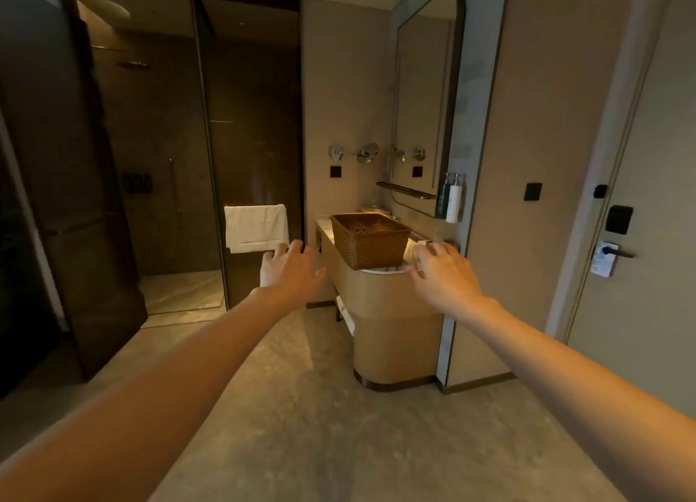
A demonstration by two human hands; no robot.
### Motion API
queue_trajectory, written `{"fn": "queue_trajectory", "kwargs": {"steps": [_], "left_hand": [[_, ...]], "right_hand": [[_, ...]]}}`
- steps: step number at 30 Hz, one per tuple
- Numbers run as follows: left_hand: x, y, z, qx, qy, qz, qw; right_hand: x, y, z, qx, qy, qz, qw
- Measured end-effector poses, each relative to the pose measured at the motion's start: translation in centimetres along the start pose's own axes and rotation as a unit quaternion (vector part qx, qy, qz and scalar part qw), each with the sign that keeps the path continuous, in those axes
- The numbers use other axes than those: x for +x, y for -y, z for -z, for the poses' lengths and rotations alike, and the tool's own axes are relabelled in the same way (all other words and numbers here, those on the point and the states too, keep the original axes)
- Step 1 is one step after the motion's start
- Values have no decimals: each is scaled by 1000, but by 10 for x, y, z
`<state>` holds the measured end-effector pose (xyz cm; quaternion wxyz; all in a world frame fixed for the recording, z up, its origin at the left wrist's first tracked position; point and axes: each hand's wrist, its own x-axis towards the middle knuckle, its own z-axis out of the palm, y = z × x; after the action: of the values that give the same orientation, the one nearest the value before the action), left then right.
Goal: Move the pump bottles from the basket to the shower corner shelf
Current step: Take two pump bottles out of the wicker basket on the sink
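Both hands, left hand and right hand, empty and spread, outstretched toward wicker basket on vanity, seemingly to fetch pump bottles.

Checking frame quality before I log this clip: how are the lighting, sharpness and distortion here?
Head view: dim overall, with warm light on the vanity and floor; the shower is dark, its contents barely readable. Wide-angle bending curves the door and the walls near the edges. Soft throughout; both hands look slightly blurred, and the basket interior is hidden.
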<state>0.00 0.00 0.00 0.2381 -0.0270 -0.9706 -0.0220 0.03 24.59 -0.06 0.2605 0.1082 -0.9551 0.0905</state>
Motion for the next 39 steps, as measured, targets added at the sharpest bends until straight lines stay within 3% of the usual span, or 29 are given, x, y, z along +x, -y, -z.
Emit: {"fn": "queue_trajectory", "kwargs": {"steps": [6, 15, 26, 34, 39], "left_hand": [[67, 6, -74, -1, 45, -5, 999], [243, -1, -125, -1, 0, 1, 1000], [363, 27, -271, -5, 89, 3, 996], [531, 76, -343, -26, 58, -36, 997], [599, 85, -404, -52, 105, -57, 992]], "right_hand": [[60, -33, -76, 5, 59, -19, 998], [232, -90, -125, 35, 6, -18, 999], [356, -115, -282, 1, 111, -2, 994], [509, -130, -359, 11, 61, -33, 998], [559, -144, -418, 1, 76, -52, 996]]}}
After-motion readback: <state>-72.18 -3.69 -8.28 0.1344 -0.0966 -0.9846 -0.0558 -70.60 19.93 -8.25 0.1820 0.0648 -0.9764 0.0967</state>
